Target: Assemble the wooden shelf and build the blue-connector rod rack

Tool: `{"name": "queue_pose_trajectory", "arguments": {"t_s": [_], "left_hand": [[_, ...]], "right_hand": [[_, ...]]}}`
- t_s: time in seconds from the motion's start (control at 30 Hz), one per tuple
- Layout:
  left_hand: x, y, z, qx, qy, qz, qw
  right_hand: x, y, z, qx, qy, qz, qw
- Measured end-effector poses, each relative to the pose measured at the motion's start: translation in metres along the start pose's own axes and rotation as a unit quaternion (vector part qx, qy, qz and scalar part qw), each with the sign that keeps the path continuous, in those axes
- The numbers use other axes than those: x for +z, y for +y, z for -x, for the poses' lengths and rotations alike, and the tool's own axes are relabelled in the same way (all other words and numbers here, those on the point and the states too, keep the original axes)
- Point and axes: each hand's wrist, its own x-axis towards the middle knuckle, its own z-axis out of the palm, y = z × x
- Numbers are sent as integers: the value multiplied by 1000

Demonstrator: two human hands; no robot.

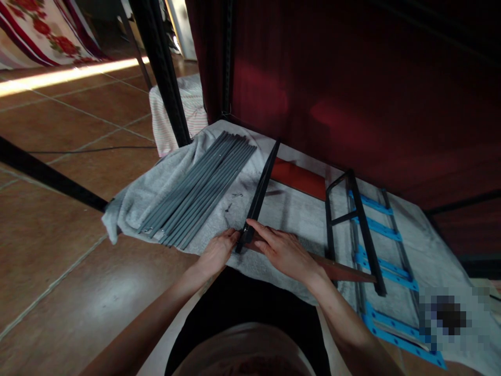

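From where I stand, the black frame [365, 235] sits by the near edge of the cloth-covered shelf [434, 250]. Its brown bar [340, 269] runs lengthwise along that edge; its left black bar [261, 188] points toward the back edge. Of the two hands, the left hand [219, 251], fingers bent, touches that black bar's near end; the right hand [285, 253], half open, lays its forefinger there. I can't tell how firmly either grips.
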Motion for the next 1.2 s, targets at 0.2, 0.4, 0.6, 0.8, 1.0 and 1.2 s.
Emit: {"name": "queue_pose_trajectory", "arguments": {"t_s": [0.2, 0.4, 0.6, 0.8, 1.0, 1.2], "left_hand": [[-2, -6, 0, 13, 5, 59, 998], [-1, -3, -1, 4, -2, 10, 1000], [-4, -6, -1, 16, -2, 52, 999], [4, -7, -2, 1, -1, 6, 1000], [-3, -10, -3, 11, -8, 68, 998], [-2, -4, -3, 4, -5, 37, 999]], "right_hand": [[0, -1, 0, 2, 6, -6, 1000], [-1, -2, 1, 5, 4, -7, 1000], [-2, -4, 1, 8, 7, -5, 1000], [-2, -3, 0, 14, 1, 0, 1000], [-2, -3, 1, 3, 9, 2, 1000], [-2, -4, 1, 10, 7, 11, 1000]]}}
